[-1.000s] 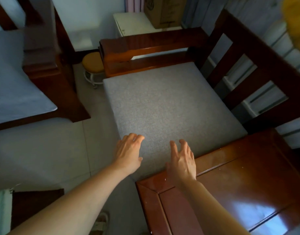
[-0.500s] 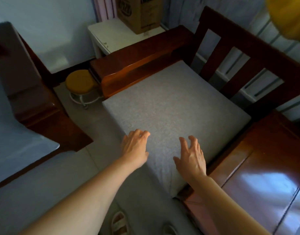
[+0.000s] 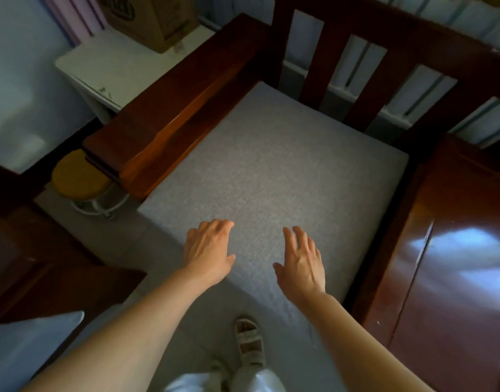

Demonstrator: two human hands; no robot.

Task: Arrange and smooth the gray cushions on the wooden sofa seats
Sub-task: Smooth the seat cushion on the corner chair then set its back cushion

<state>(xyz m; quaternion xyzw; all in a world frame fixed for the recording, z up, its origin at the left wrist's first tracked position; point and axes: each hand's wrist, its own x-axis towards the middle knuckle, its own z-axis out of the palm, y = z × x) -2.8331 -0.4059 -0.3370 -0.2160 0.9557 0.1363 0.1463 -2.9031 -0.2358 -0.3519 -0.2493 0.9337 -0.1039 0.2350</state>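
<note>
A gray square cushion (image 3: 285,165) lies flat on the seat of a dark wooden sofa (image 3: 186,97), between its left armrest and a slatted backrest. My left hand (image 3: 209,250) is over the cushion's front left edge, fingers relaxed and slightly bent, holding nothing. My right hand (image 3: 302,261) is over the front middle of the cushion, fingers spread and straight. Whether the palms touch the fabric is not plain.
A glossy wooden surface (image 3: 446,250) adjoins the cushion on the right. A small yellow stool (image 3: 79,179) stands on the floor left of the armrest. Behind it is a white cabinet (image 3: 113,66) with a cardboard box (image 3: 155,18). My sandalled foot (image 3: 248,343) is below.
The view has swung right and closer over the cushion. Both hands have moved from the cushion's front right corner onto its front edge, staying open.
</note>
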